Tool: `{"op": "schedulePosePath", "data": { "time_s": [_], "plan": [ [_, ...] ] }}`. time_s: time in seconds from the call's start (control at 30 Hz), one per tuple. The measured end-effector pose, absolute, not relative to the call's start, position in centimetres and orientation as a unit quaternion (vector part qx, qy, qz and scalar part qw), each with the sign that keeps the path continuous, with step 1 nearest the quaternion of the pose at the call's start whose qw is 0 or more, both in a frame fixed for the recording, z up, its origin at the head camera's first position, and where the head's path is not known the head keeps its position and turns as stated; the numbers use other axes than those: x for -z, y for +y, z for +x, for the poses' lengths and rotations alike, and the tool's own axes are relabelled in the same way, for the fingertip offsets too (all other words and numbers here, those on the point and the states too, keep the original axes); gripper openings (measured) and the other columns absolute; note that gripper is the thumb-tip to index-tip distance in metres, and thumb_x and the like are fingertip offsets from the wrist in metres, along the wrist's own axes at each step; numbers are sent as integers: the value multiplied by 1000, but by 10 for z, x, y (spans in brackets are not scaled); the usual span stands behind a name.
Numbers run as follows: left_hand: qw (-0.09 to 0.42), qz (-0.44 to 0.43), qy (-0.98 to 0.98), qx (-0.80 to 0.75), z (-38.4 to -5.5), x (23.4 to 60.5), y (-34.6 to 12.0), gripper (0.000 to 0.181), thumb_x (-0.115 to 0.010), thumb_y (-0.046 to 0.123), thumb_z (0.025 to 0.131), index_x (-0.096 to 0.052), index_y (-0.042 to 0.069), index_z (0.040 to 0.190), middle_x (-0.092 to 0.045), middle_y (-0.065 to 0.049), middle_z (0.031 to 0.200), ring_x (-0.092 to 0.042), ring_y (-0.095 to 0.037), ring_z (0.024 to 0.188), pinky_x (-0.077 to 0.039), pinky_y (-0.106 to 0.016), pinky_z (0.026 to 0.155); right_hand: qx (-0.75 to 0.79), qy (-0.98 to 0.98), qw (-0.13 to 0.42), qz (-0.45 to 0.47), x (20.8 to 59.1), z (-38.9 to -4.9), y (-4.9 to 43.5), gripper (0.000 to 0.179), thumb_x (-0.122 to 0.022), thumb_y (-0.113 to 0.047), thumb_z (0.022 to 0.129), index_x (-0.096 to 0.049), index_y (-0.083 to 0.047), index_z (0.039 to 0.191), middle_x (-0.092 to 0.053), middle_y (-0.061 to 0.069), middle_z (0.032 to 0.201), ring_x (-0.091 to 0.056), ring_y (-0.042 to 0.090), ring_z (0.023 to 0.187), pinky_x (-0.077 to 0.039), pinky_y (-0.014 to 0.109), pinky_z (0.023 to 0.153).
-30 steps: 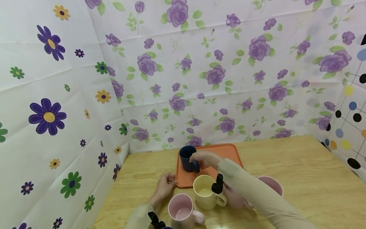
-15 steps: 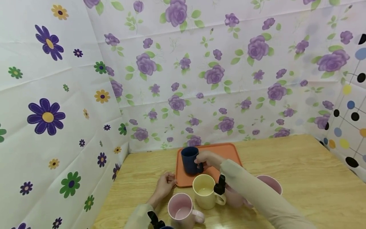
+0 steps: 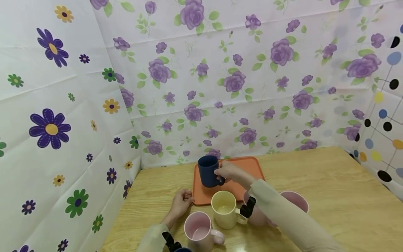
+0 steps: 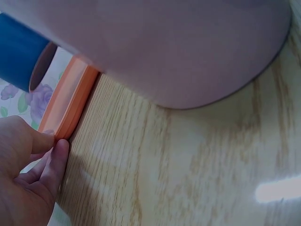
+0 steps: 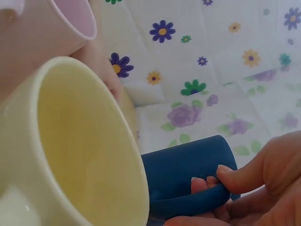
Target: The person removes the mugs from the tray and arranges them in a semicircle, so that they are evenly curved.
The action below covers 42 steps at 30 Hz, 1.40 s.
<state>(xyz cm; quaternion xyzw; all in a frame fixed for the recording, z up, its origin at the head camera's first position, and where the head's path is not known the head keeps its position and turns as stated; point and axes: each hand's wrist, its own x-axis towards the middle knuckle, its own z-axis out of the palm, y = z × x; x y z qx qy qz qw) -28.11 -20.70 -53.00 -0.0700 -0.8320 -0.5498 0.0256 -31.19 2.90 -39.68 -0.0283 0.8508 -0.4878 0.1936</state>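
Note:
My right hand [image 3: 229, 170] grips a dark blue mug [image 3: 207, 172] by its handle over the left part of an orange tray [image 3: 233, 194]. In the right wrist view, the thumb and fingers close around the mug's handle [image 5: 190, 202]. The left wrist view shows the mug's underside [image 4: 42, 67] raised above the tray. My left hand [image 3: 181, 203] pinches the tray's near left edge between thumb and fingers. Just in front of the tray stands a yellow mug [image 3: 224, 211], with a pink mug [image 3: 199, 231] close to my left forearm.
Another pink mug [image 3: 256, 215] stands partly behind the right sleeve, and one more pink mug [image 3: 294, 201] is beyond that arm. At the bottom edge shows a dark blue rim [image 3: 183, 250]. Patterned cloths [image 3: 189, 84] border the wooden table [image 3: 315, 175].
My right hand has shifted the blue mug slightly right and then lifted it off the tray. The left hand stays at the tray's edge.

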Motion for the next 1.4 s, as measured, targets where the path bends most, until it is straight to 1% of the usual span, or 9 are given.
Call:
{"op": "schedulePosePath", "data": {
  "time_s": [0.17,0.23,0.3,0.57,0.73,0.93,1.07,1.3,1.4],
  "plan": [
    [29,-66,-836,544,-283,531,-208,20,-63,-7,87,-56,-14,105,-66,-26,88,-64,-17,74,-57,-22,65,497,846,184,-55,391,-300,41,17,-50,-14,100,-51,-3,88,-63,16,86,-60,22,79,-49,27,62],
    [29,-68,-837,542,-281,527,-206,20,-62,-8,87,-56,-15,104,-66,-28,88,-65,-22,75,-59,-25,65,504,842,179,-64,393,-297,44,18,-51,-14,100,-51,-3,86,-64,17,88,-61,25,82,-48,28,61],
    [29,-71,-838,540,-280,527,-207,20,-62,-8,87,-55,-16,104,-65,-28,88,-66,-24,75,-59,-26,65,512,839,171,-70,395,-294,47,19,-51,-14,100,-51,-3,84,-62,16,86,-62,26,85,-48,29,62],
    [25,-72,-844,531,-283,533,-207,20,-61,-8,88,-54,-16,105,-65,-29,90,-65,-23,76,-59,-26,65,510,844,140,-87,398,-282,57,32,-51,-12,100,-44,-8,69,-58,12,78,-57,21,76,-40,25,59],
    [28,-77,-843,532,-285,535,-208,20,-59,-12,87,-53,-20,104,-63,-33,89,-66,-32,77,-60,-33,65,493,856,114,-103,397,-273,62,30,-52,-11,99,-45,-6,70,-59,12,77,-55,20,71,-39,25,60],
    [28,-60,-840,539,-283,533,-206,20,-62,-8,87,-55,-15,104,-65,-27,89,-64,-20,75,-58,-23,64,483,861,90,-134,389,-260,67,26,-50,-12,100,-53,-1,76,-54,8,70,-39,15,58,-33,25,57],
    [27,-58,-831,553,-282,532,-205,20,-63,-8,86,-56,-15,103,-65,-25,87,-63,-18,73,-57,-21,63,481,861,76,-146,384,-250,72,24,-49,-12,100,-56,-2,79,-55,8,72,-32,15,55,-29,25,53],
    [28,-69,-834,547,-281,531,-206,21,-63,-7,87,-55,-16,104,-65,-26,88,-64,-19,74,-57,-23,64,485,860,60,-150,378,-231,83,20,-50,-11,100,-57,-3,83,-57,7,76,-39,15,60,-34,26,57],
    [31,-68,-836,543,-280,530,-206,20,-64,-7,87,-56,-15,104,-65,-27,88,-65,-23,75,-57,-23,64,488,855,55,-167,378,-224,89,18,-51,-10,99,-57,-2,85,-59,9,77,-48,17,65,-40,27,60]
  ]
}}
